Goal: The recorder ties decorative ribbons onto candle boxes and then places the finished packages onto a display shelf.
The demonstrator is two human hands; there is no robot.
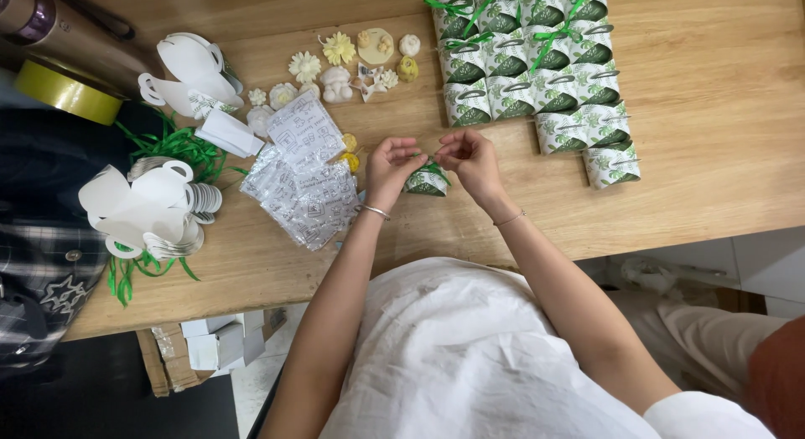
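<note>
A small white and green leaf-patterned gift box [426, 182] stands on the wooden table [721, 162] in front of me. A green ribbon [433, 166] runs over its top. My left hand [391, 166] pinches the ribbon at the box's left side. My right hand [471, 158] pinches it from the right, fingertips almost meeting the left hand's. Both hands sit just above the box.
Several finished green-patterned boxes [537, 70], some tied with green ribbon, stand in rows at the back right. Flower-shaped soaps or candles [340, 66] and clear printed bags [306, 183] lie to the left. Flat white box blanks [147, 208], loose green ribbon [180, 144] and a yellow tape roll [67, 91] sit far left.
</note>
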